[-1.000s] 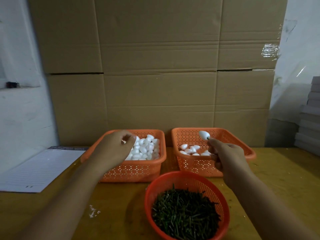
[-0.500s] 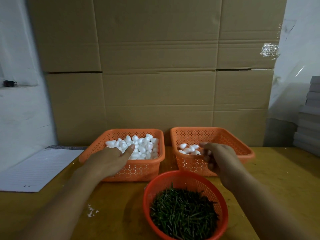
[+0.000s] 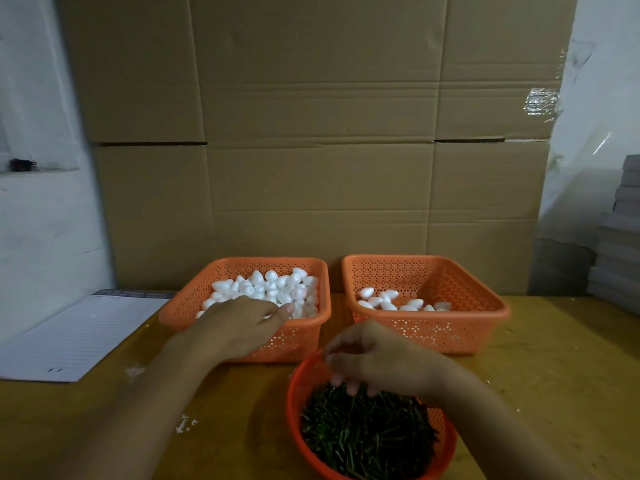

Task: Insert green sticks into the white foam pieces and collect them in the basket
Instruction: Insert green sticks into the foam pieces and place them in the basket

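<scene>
A: Left hand (image 3: 239,327) lies over the left basket (image 3: 180,306) of white foam pieces (image 3: 273,287); its fingers hide any hold.

B: Right hand (image 3: 377,362) dips curled fingers into the green sticks (image 3: 367,438); a hold isn't visible. Several could lift together and scatter on the tabletop (image 3: 554,375).

two square baskets sit side by side on the surface (image 3: 554,375), in front of a cardboard wall (image 3: 318,150). the left basket (image 3: 180,306) holds a heap of foam pieces (image 3: 273,287); the right basket (image 3: 485,306) holds a few finished pieces (image 3: 388,301) along its near left side. a round basket (image 3: 294,393) of sticks (image 3: 367,438) stands nearer the camera, just before the gap between them. a notepad (image 3: 76,330) lies left of the left basket. the left hand (image 3: 239,323) reaches over the left basket's near rim; the right hand (image 3: 377,362) hangs over the sticks. stacked boxes (image 3: 620,254) stand at far right.
</scene>
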Action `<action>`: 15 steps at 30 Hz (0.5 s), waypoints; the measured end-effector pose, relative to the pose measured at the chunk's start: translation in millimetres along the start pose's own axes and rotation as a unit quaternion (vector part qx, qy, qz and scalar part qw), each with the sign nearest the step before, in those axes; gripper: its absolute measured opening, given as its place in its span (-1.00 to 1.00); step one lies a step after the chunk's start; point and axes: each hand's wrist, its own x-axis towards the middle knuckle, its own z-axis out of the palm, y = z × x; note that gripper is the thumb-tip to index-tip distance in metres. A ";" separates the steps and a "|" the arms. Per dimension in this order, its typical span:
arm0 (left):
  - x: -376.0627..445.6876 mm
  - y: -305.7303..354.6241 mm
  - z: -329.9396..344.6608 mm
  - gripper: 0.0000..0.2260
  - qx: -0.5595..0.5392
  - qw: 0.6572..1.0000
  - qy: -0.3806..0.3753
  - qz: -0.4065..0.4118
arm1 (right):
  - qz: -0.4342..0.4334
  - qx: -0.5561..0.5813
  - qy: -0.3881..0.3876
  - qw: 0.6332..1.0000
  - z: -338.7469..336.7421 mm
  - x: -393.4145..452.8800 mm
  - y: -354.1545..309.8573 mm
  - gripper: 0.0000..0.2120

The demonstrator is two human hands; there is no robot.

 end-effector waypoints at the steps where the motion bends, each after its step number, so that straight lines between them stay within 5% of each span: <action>1: 0.7 3.0 0.6 -0.23 0.004 1.000 -0.003 0.000 | -0.006 0.000 0.003 1.000 1.6 0.6 -0.4 -0.85; 6: 8.2 8.4 1.5 -0.04 0.024 0.999 -0.025 -0.014 | -0.028 0.034 0.050 0.998 1.5 1.3 -1.1 -0.86; 15: 18.0 2.6 3.1 -0.15 0.032 0.997 -0.064 -0.008 | -0.027 0.047 0.063 0.997 0.4 1.1 -2.2 -0.85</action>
